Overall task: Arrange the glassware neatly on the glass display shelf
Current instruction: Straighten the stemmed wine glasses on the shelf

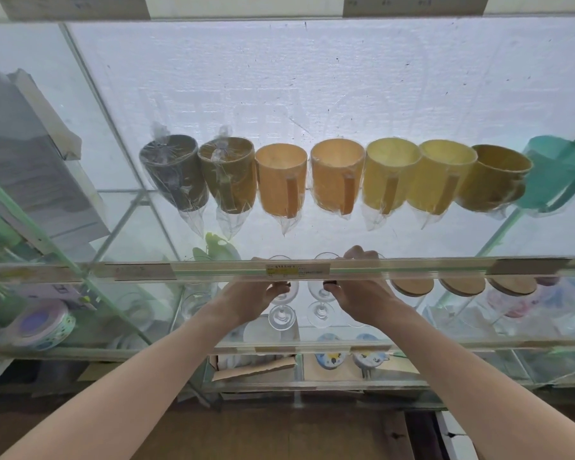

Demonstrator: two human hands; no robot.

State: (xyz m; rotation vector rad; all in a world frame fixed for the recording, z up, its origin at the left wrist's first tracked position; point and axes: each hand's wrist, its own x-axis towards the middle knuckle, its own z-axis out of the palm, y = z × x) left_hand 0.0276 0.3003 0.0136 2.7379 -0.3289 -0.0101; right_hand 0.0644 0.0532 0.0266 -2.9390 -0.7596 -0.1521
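My left hand point(256, 295) and right hand point(359, 293) each close around a wine glass: left glass point(281, 313), right glass point(320, 308), side by side near the glass shelf's front edge point(412, 269). Best practice, I judge: hold bowls steady, keep the glasses apart, feet level.

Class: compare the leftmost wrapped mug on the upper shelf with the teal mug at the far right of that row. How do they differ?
The leftmost mug is dark grey; the teal mug is blue-green. The leftmost mug looks tall and narrow, with its wrap bunched over the mouth; the teal mug looks squatter, its handle plainly showing. Both stand in one row on the glass shelf.
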